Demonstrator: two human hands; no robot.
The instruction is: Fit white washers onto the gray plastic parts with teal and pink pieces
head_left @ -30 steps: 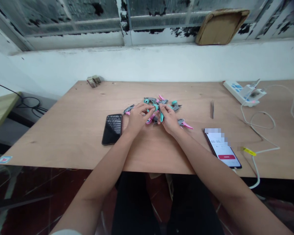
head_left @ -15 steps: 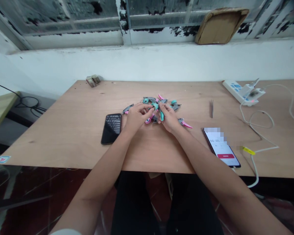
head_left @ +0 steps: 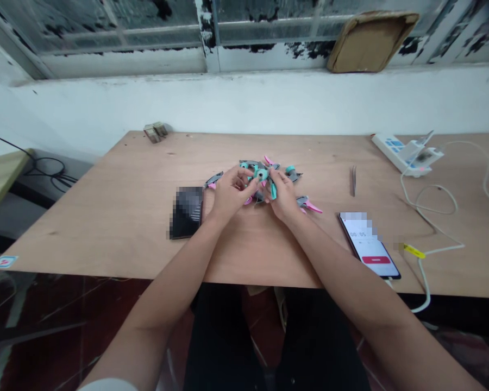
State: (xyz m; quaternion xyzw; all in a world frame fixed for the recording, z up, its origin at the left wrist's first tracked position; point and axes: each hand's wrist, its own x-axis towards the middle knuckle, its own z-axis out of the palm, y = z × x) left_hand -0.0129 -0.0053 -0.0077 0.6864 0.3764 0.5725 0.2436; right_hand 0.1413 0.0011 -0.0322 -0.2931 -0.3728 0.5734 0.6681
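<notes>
Over the middle of the table, both hands meet at a small teal plastic piece (head_left: 262, 174) with a round head and a teal tab hanging down. My right hand (head_left: 283, 194) grips it from the right, fingers closed around its tab side. My left hand (head_left: 229, 191) has its fingers curled, with the thumb tip pressed to the piece's left side. Under and behind the hands lies a pile of similar grey, teal and pink parts, partly hidden. A grey-and-pink part (head_left: 308, 204) lies right of my right hand, and a grey-and-teal one (head_left: 293, 174) behind it.
A dark phone (head_left: 187, 212) lies left of my left forearm. On the right are a lit phone (head_left: 369, 244) with a timer, tweezers (head_left: 353, 181), a power strip (head_left: 399, 155) and a loose white cable (head_left: 440, 249). Small blocks (head_left: 155, 132) stand at the back left.
The teal piece has turned a little, so its round head shows more. My left fingertips have drawn slightly apart. The view has shifted a little.
</notes>
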